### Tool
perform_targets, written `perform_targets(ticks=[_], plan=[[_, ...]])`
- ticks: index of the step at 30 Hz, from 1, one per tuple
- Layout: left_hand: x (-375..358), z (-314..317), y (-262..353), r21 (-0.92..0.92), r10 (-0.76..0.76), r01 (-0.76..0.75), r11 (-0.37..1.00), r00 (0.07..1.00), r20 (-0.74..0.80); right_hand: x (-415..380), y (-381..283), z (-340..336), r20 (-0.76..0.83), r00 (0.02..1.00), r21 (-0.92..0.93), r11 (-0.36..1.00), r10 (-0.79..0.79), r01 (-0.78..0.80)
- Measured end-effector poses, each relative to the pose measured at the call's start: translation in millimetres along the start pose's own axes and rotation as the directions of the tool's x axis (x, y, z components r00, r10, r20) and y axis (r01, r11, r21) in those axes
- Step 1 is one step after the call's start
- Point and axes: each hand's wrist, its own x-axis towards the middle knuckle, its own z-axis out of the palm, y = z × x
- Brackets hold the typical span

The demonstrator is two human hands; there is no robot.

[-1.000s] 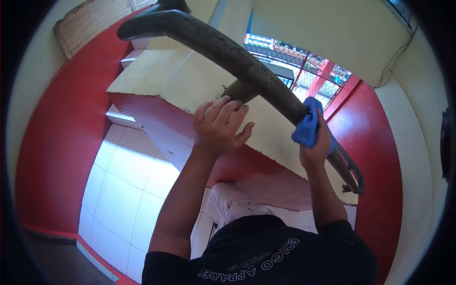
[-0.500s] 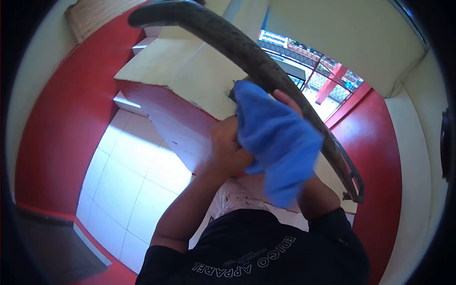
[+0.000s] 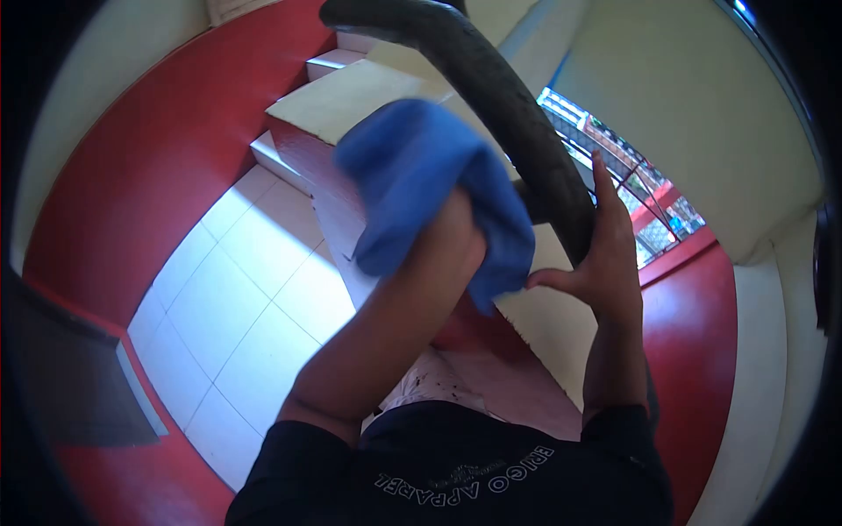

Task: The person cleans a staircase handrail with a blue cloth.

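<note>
A blue cloth [image 3: 408, 158], blurred by motion, hangs over and around my left hand [image 3: 460, 232]. My left hand is closed on the cloth, though most of its fingers are hidden under it. To the right, a thick dark handrail [image 3: 504, 105] curves down from the top of the view. My right hand [image 3: 611, 254] lies against the lower part of the rail, thumb stretched out to the left and fingers pointing up, apart from the thumb. The cloth is just left of the rail, close to my right thumb.
Below the rail runs a cream-topped low wall [image 3: 539, 324] with a reddish side. Stair steps [image 3: 333, 61] rise at the upper left. White floor tiles [image 3: 237, 272] lie below left, beside a red wall [image 3: 193, 123]. A barred window opening [image 3: 614, 167] is at right.
The cloth and my left hand have moved left and up, away from the rail. My right hand has come out from behind the cloth onto the rail's right side. The view has shifted.
</note>
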Motion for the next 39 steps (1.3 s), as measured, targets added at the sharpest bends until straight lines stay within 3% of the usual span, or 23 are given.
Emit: perform_targets(ticks=[2,5,7,10,11,14,17,19,21,23,24,25,28,32,35,39], plan=[[40.4,22.0,-6.8,-0.014,-0.009,0.011,1.000,0.993,0.115,-4.9,-2.4,3.9,0.164,0.976,0.034,0.988,0.143,-0.150],[83.6,21.2,-25.4,-0.319,-0.036,0.166,0.933,0.925,0.379,-9.6,2.9,-0.1,0.200,0.955,0.070,0.968,0.221,-0.239],[65.6,24.3,-34.5,-0.303,-0.053,0.125,0.945,0.970,0.237,-22.6,12.8,0.0,0.195,0.948,0.171,0.943,0.252,-0.286],[41.1,35.1,-28.2,-0.239,-0.062,0.086,0.967,0.992,0.106,-18.3,11.4,-4.3,0.099,0.995,0.144,0.989,0.032,-0.046],[36.6,39.0,-22.0,-0.205,-0.062,0.078,0.976,0.994,0.086,-19.3,13.4,-4.4,0.066,0.998,0.213,0.977,-0.008,-0.006],[27.8,41.2,-10.9,-0.119,-0.075,0.077,0.990,0.997,0.021,-24.2,20.2,-1.5,-0.048,0.984,0.157,0.972,-0.172,0.177],[49.2,40.7,-10.5,-0.174,0.197,-0.166,0.971,0.963,0.184,-27.5,21.6,-0.7,-0.049,0.982,0.182,0.965,-0.185,0.191],[44.4,40.2,-19.2,0.055,0.380,-0.398,0.916,0.902,0.207,-28.1,21.4,-0.5,-0.030,0.983,0.212,0.960,-0.181,0.183],[32.9,37.3,-30.6,0.398,0.572,-0.642,0.655,0.766,0.294,-28.7,23.0,1.2,-0.015,0.990,0.238,0.961,-0.140,0.140],[30.2,37.1,-41.0,0.611,0.675,-0.759,0.226,0.574,0.464,-34.8,19.1,-2.1,0.061,0.997,0.248,0.968,-0.037,0.020],[32.7,37.4,-45.2,0.643,0.686,-0.766,0.007,0.471,0.555,-40.5,15.1,-5.6,0.126,0.991,0.234,0.969,0.050,-0.079],[35.8,37.1,-46.1,0.654,0.657,-0.745,-0.132,0.428,0.621,-43.1,16.9,-4.9,0.141,0.989,0.241,0.968,0.042,-0.075],[46.9,37.1,-41.4,0.628,0.559,-0.642,-0.439,0.352,0.751,-42.1,16.2,-4.3,0.110,0.993,0.183,0.983,-0.030,0.009],[58.0,42.4,-12.0,0.589,0.483,-0.500,-0.635,0.339,0.807,-40.2,13.2,-7.4,0.096,0.991,0.164,0.983,-0.094,0.077],[65.9,74.1,34.4,0.514,0.436,0.036,-0.857,0.585,0.684,-33.9,11.6,-6.8,0.071,0.988,0.179,0.977,-0.134,0.120],[107.8,67.3,69.9,0.599,0.511,-0.095,-0.795,0.426,0.746,-33.8,12.4,-5.4,0.065,0.987,0.191,0.973,-0.144,0.129]])
